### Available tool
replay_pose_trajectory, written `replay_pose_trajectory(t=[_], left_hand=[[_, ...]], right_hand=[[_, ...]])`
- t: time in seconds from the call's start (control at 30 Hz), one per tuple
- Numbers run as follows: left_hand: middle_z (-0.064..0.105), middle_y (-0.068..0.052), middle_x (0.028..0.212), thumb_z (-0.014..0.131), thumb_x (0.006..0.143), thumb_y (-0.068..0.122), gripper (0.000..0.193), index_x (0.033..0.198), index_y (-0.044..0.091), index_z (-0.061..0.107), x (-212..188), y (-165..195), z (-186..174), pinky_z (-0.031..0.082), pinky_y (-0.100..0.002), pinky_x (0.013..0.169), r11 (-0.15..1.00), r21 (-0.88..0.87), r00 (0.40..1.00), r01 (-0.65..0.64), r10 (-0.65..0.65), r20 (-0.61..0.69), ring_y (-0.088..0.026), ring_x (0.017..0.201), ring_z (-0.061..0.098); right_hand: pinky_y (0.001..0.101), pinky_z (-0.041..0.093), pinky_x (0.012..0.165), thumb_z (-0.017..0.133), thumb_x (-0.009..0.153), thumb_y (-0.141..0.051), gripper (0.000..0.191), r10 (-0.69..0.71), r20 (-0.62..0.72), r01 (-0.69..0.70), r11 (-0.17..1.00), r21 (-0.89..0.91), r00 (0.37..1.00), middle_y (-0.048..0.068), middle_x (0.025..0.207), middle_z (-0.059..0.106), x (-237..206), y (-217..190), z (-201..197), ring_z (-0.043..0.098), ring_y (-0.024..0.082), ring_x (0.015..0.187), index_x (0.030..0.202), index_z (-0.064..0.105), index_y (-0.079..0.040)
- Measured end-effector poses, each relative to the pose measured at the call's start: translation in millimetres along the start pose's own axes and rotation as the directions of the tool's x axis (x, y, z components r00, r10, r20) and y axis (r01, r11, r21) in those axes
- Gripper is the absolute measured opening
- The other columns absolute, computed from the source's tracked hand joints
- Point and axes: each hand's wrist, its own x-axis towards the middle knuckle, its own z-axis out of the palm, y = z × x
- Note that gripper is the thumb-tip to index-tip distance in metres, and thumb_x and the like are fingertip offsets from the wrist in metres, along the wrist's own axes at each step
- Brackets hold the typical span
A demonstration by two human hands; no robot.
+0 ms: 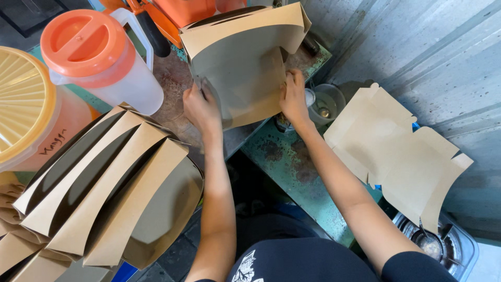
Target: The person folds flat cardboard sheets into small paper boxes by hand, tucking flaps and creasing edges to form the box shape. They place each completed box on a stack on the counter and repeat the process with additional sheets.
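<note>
My left hand (201, 108) and my right hand (293, 97) both grip a brown cardboard food box (242, 57), half folded, held up over the worn green table (284, 159). The left hand pinches its left side panel. The right hand presses on its right side flap. The box's grey inner lining faces me. A stack of several folded boxes (104, 188) of the same kind lies nested at the lower left. Flat unfolded box blanks (396, 154) lie to the right of my right forearm.
A clear pitcher with an orange lid (99, 57) stands at the upper left, beside a big container with a yellow lid (23, 104). A small glass jar (326, 104) sits behind my right hand. A gas burner (438, 245) is at the lower right, under a corrugated metal wall (417, 47).
</note>
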Motion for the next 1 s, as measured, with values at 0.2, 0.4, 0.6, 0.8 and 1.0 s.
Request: replay_pose_trajectory(t=[0.2, 0.4, 0.6, 0.8, 1.0], left_hand=[[0.066, -0.020, 0.089, 0.065, 0.097, 0.013, 0.019, 0.110, 0.002, 0.073, -3.4, -11.7, 7.2, 0.053, -0.046, 0.078, 0.995, 0.069, 0.997, -0.073, 0.073, 0.001, -0.038, 0.085, 0.067], [0.068, -0.022, 0.093, 0.069, 0.091, 0.006, 0.022, 0.110, -0.002, 0.074, -10.3, -15.3, 7.5, 0.052, -0.048, 0.078, 0.981, 0.054, 0.981, -0.186, 0.189, -0.051, -0.041, 0.088, 0.067], [0.069, -0.022, 0.101, 0.073, 0.085, -0.004, 0.013, 0.097, -0.003, 0.078, -29.2, -13.6, 3.5, 0.054, -0.045, 0.084, 0.998, -0.049, 0.999, 0.033, -0.035, -0.037, -0.038, 0.093, 0.070], [0.064, -0.026, 0.130, 0.067, 0.077, -0.002, 0.038, 0.115, -0.002, 0.073, -26.8, 3.3, 5.5, 0.051, -0.044, 0.102, 0.982, 0.170, 0.997, 0.077, -0.081, 0.017, -0.040, 0.118, 0.065], [0.042, -0.029, 0.156, 0.060, 0.098, 0.028, 0.033, 0.122, 0.007, 0.065, -84.5, 33.2, 22.9, 0.009, -0.069, 0.119, 0.895, 0.381, 0.941, -0.231, 0.106, 0.321, -0.048, 0.152, 0.026]], right_hand=[[0.0517, 0.042, 0.106, 0.058, 0.085, -0.002, 0.037, 0.035, 0.068, -0.025, 0.990, -0.140, 0.997, 0.019, 0.132, 0.057, 6.3, -3.9, -8.4, 0.049, 0.041, 0.127, 0.122, 0.062, 0.003], [0.0545, 0.043, 0.097, 0.059, 0.086, -0.010, 0.039, 0.206, 0.159, -0.155, 0.946, -0.286, 0.966, 0.020, 0.129, 0.061, 8.2, -1.0, 2.2, 0.054, 0.041, 0.120, 0.122, 0.061, 0.004], [0.0539, 0.049, 0.092, 0.060, 0.091, -0.012, 0.028, 0.206, 0.184, -0.150, 0.949, -0.277, 0.961, 0.020, 0.123, 0.064, 7.7, 6.1, 5.8, 0.060, 0.043, 0.114, 0.115, 0.062, 0.002], [0.0535, 0.047, 0.087, 0.063, 0.079, -0.003, 0.056, 0.138, 0.169, -0.102, 0.973, -0.205, 0.976, 0.026, 0.126, 0.060, 7.6, 4.5, 6.3, 0.057, 0.046, 0.114, 0.133, 0.054, 0.005], [0.0553, 0.046, 0.093, 0.072, 0.075, 0.000, 0.056, 0.016, -0.137, -0.050, 0.968, -0.245, 0.990, 0.027, 0.124, 0.058, -1.0, -33.5, -8.4, 0.055, 0.047, 0.115, 0.130, 0.057, 0.001]])
